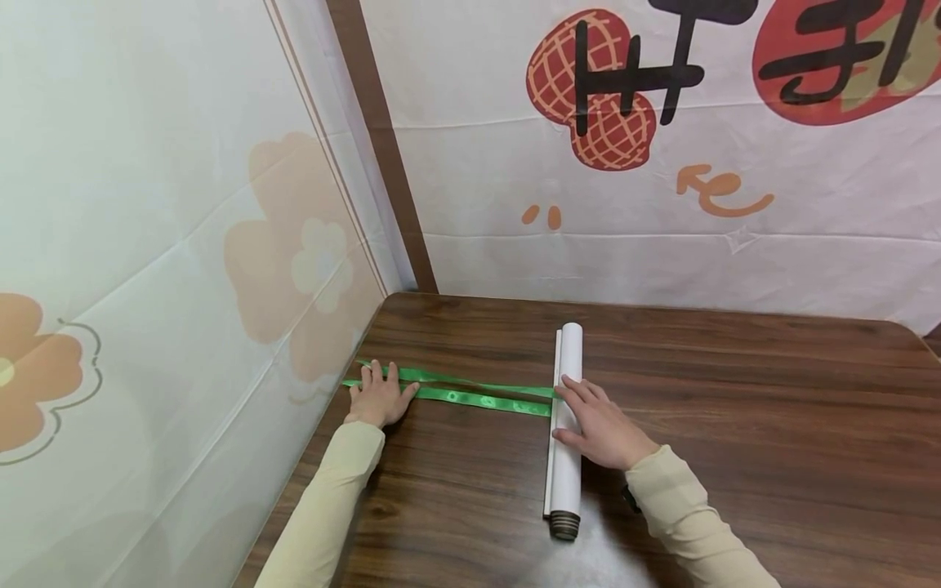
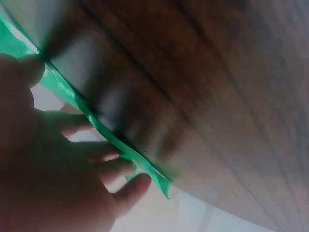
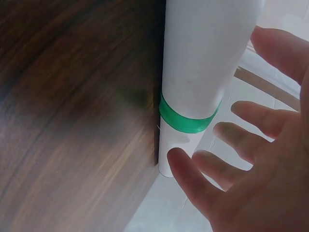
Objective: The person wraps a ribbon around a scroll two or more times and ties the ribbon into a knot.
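Observation:
A white roll [image 1: 568,478] lies lengthwise on the wooden table, a flat white strip along its left side and a dark striped end towards me. Green ribbon [image 1: 485,401] runs leftward from it in two strands; in the right wrist view a green band [image 3: 188,124] passes round the roll. My left hand [image 1: 378,400] rests over the strands near the table's left edge, fingers spread. In the left wrist view the ribbon [image 2: 99,126] passes by its fingertips. With fingers extended, my right hand [image 1: 608,425] lies across the roll, fingertips close to the ribbon.
The brown wood-grain table [image 1: 772,408] has rounded far corners. A white cloth wall [image 1: 184,286] with orange flowers stands right along its left edge. Behind the table hangs a printed white cloth [image 1: 470,188] with peanut drawings.

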The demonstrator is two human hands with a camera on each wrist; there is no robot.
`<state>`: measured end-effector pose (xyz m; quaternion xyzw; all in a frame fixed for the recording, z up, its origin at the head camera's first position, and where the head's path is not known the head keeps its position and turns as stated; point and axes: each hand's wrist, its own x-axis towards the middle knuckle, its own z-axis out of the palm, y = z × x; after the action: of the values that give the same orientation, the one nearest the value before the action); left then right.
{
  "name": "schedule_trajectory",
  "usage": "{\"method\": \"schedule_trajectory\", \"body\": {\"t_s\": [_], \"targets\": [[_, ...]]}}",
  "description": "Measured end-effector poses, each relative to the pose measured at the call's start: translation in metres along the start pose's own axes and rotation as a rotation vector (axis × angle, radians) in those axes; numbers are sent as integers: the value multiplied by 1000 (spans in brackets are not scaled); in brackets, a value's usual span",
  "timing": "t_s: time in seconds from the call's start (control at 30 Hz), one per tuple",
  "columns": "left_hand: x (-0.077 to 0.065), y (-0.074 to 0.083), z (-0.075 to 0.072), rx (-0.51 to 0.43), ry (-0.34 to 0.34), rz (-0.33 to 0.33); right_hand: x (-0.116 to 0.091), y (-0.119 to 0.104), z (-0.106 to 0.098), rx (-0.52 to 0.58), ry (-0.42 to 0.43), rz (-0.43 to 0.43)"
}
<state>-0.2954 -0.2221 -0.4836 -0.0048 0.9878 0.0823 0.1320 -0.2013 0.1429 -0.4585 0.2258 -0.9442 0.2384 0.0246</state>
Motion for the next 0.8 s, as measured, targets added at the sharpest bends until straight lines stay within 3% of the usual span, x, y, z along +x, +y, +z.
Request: {"method": "schedule_trajectory", "body": {"t_s": [0.2,0.4,0.67,0.8], "targets": [[-2,0,4,32,49,-32,2,-1,3,-10,-33,23],[-4,4,3,57,101,9,2,1,5,-14,-43,42],[-5,14,0,88,323,123,-1,3,5,-7,-25,37],[-7,17,-2,79,360,149,-2,4,4,-6,-5,32]]}}
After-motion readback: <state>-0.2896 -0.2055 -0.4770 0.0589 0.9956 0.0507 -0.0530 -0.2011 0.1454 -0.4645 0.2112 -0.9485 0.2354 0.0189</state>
